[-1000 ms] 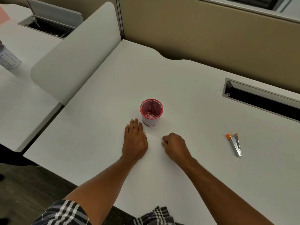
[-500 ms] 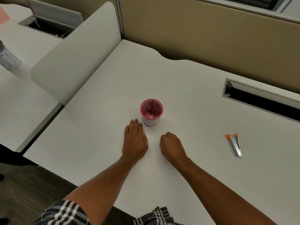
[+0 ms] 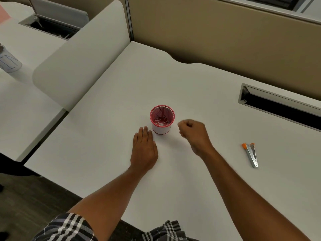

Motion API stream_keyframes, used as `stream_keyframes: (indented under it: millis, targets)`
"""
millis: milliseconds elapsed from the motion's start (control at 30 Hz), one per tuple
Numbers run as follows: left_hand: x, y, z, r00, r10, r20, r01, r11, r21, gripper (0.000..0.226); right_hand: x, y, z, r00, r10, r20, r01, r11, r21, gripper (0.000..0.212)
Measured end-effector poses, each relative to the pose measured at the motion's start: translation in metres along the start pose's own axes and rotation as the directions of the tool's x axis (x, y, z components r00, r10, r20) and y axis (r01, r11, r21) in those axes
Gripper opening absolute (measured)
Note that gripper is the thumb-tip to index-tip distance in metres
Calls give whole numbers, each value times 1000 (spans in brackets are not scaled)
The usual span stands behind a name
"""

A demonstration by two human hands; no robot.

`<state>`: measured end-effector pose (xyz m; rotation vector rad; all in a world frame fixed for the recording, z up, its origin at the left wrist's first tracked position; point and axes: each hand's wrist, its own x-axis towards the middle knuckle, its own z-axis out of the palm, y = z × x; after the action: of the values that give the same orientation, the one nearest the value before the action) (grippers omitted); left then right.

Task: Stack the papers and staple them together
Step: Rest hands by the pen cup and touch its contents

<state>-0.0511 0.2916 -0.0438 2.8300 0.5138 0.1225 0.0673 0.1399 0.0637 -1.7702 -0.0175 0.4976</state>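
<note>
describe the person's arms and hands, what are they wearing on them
Both forearms are bare down to the left hand and right hand: no gloves, watch, rings or bands show. Dark plaid fabric with white stripes shows at the bottom edge beside the left arm.

Red mesh cup (image 3: pixel 162 119), white desk (image 3: pixel 173 84), orange-tipped silver stapler (image 3: pixel 251 154).

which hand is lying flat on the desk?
The left hand, fingers straight, palm down on the desk beside the red cup. The right hand is curled in a fist.
</note>
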Motion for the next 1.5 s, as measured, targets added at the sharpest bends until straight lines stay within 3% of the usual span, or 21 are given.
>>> stream_keyframes:
  millis: [67, 133, 233, 300, 433, 533, 700, 833, 1033, 1500]
  targets:
    - [0, 0, 0, 1000, 2, -2, -2, 1000, -4, 52, 6, -25, 5, 995, -95, 23, 95, 995, -28, 12]
    - [0, 0, 0, 1000, 0, -6, 0, 1000, -11, 52, 11, -44, 13, 981, -189, 48, 194, 967, -162, 12]
    - [-1, 0, 0, 1000, 2, -8, -2, 1000, -10, 54, 20, -54, 25, 957, -259, 128, 288, 837, -465, 12]
    - [-1, 0, 0, 1000, 1, -5, -1, 1000, -11, 53, 22, -53, 28, 946, -278, 166, 323, 771, -550, 19]
    - [-1, 0, 0, 1000, -1, -8, 1, 1000, -21, 53, 13, -38, 17, 940, -338, 57, 328, 838, -436, 10]
    - [-1, 0, -1, 1000, 5, -9, -5, 1000, -13, 53, 0, -8, 5, 962, -272, 24, 253, 851, -460, 10]
    - [-1, 1, -1, 1000, 4, -13, -4, 1000, -7, 53, -16, 49, -1, 974, -77, 212, 206, 679, -705, 17]
    - [0, 1, 0, 1000, -4, -12, 4, 1000, 2, 51, -26, 69, 6, 953, -133, 273, 300, 552, -778, 22]
    - [0, 0, 0, 1000, -3, -9, 3, 1000, 3, 52, -29, 76, 11, 908, -249, 336, 416, 460, -784, 26]
    - [-1, 1, -1, 1000, -13, -9, 13, 1000, -17, 52, -23, 80, 18, 903, -211, 375, 428, 345, -835, 27]
